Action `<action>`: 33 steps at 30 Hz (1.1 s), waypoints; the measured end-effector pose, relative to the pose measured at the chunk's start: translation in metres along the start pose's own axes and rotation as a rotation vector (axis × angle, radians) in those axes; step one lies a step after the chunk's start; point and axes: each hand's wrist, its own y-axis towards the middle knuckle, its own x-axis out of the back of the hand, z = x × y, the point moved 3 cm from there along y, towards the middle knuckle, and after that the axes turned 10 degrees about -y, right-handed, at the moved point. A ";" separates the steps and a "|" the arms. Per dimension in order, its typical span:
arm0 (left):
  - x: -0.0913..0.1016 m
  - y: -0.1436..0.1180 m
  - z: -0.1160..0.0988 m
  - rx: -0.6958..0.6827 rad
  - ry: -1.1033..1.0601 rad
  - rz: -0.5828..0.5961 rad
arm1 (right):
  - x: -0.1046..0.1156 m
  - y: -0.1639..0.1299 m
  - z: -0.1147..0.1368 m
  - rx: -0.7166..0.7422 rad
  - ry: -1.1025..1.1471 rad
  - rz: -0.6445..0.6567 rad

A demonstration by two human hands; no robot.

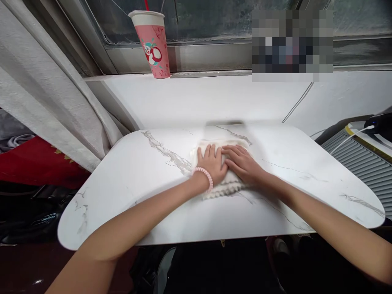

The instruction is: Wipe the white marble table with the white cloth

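The left hand (pixel 211 163) and right hand (pixel 243 163) are covering most of the cream cloth (pixel 225 185), hiding its middle. Its far edge is blurring, possibly a fold. 1 pixelated patch (pixel 292 43) is masking the window ledge.

Both arms reach forward and converge. The left hand (pixel 211 163) lies flat, palm down, fingers together; the right hand (pixel 243 163) lies flat just beside it, fingertips touching the left's.
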 end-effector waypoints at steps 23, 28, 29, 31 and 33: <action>-0.009 0.148 0.018 0.030 0.023 -0.094 | -0.024 0.093 -0.132 -0.291 0.073 -0.110; -0.011 0.129 0.007 0.004 0.035 -0.084 | -0.017 0.074 -0.119 -0.268 0.001 -0.077; -0.011 0.125 0.004 0.001 0.034 -0.078 | -0.016 0.068 -0.116 -0.262 -0.018 -0.071; -0.012 0.114 -0.004 -0.002 0.030 -0.066 | -0.012 0.056 -0.108 -0.246 -0.051 -0.063; -0.013 0.101 -0.012 -0.003 0.032 -0.057 | -0.008 0.042 -0.099 -0.231 -0.078 -0.051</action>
